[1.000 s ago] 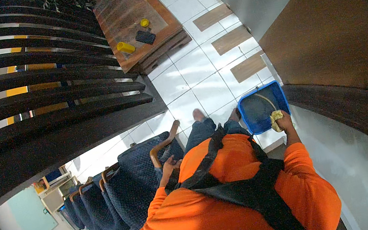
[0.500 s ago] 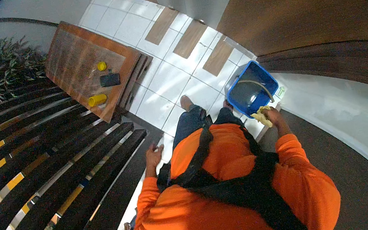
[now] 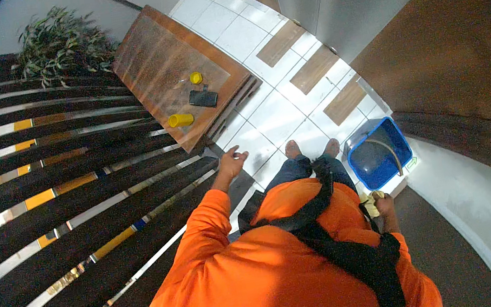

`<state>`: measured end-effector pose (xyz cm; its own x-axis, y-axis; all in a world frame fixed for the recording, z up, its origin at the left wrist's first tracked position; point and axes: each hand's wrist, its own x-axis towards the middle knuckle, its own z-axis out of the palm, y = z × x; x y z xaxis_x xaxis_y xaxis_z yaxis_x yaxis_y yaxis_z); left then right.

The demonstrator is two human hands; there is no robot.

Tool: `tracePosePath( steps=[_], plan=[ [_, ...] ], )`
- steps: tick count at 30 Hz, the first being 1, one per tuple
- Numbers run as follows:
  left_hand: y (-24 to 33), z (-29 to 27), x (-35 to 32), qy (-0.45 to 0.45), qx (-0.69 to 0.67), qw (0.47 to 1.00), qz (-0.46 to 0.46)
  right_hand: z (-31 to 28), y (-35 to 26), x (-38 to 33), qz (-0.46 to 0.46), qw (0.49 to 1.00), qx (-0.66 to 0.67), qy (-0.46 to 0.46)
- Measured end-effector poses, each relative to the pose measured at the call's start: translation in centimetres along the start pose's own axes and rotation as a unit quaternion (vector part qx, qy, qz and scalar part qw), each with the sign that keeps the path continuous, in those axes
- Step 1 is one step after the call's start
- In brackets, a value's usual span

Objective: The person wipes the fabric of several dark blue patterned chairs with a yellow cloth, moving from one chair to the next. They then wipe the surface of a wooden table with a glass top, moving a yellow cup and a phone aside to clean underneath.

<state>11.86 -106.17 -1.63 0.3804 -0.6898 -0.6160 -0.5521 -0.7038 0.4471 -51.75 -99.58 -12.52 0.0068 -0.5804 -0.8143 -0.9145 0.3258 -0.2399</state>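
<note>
My right hand (image 3: 384,204) is closed around a crumpled pale yellow cloth (image 3: 370,204), low at my right side. Just beyond it stands a blue rectangular bucket (image 3: 358,169) with its curved handle (image 3: 387,148) lying across the opening. Out to the left, my left hand (image 3: 232,163) hangs in the air with its fingers apart and nothing in it. It is nearest to the corner of a brown wooden table (image 3: 142,48). On the table lie a dark phone (image 3: 203,98), a yellow cylindrical container (image 3: 181,120) and a small round yellow piece (image 3: 196,77).
Dark slats (image 3: 61,208) run along my left, with a leafy plant (image 3: 62,47) behind them. White floor tiles (image 3: 277,113) with wood-look panels (image 3: 314,70) stretch ahead. A brown wooden surface (image 3: 435,52) and a pale wall (image 3: 475,181) are on the right.
My right hand with the cloth has drawn back from the bucket's rim toward my side. My left hand has reached forward. The view has shifted, with the table and bucket now farther right.
</note>
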Motion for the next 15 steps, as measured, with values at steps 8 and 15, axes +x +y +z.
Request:
tracePosePath(
  steps=[8, 15],
  plan=[
    [1.8, 6.5, -5.5, -0.099, 0.038, 0.994, -0.013, -8.5, 0.0, 4.0, 0.117, 0.932, 0.298, 0.170],
    [5.8, 6.1, -9.8, -0.076, 0.012, 0.995, -0.061, -11.3, 6.5, 12.6, 0.011, 0.958, 0.264, 0.109]
  ],
)
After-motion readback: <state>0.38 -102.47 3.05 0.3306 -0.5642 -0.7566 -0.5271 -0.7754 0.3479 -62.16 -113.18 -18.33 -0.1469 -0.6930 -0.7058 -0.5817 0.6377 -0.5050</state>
